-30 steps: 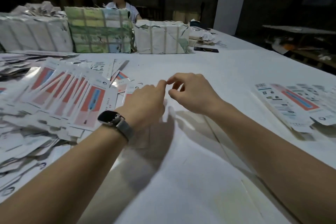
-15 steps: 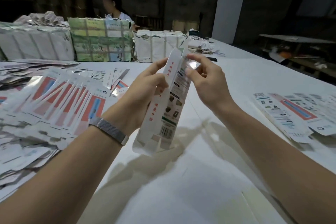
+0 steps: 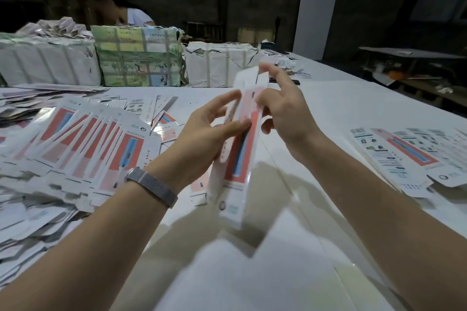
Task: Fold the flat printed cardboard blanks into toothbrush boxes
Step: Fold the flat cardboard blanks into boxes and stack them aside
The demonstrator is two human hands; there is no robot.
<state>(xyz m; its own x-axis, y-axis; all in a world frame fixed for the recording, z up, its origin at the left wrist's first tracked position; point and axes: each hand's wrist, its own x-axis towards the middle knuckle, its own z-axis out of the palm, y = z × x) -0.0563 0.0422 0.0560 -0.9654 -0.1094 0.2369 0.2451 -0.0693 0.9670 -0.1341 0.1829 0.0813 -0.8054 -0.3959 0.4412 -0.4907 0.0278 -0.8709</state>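
Note:
A long printed cardboard blank (image 3: 240,159), white with a red panel and a blue toothbrush picture, is held upright and tilted above the table, partly formed into a narrow box. My left hand (image 3: 209,134) grips its middle from the left, thumb and fingers on its sides. My right hand (image 3: 285,111) holds its upper part from the right, with the index finger raised near the top flap. A fanned spread of flat blanks (image 3: 83,139) lies on the left of the white table (image 3: 328,108).
Another small pile of flat blanks (image 3: 404,154) lies at the right. Wrapped bundles (image 3: 136,58) stand in a row at the back, with a person (image 3: 121,11) behind them. Loose cardboard scraps (image 3: 30,222) cover the near left. A dark shelf stands far right.
One second ago both hands were at the table with nothing lifted. They then raised a blank, and now it is turned with its red front facing me and narrowed into box shape.

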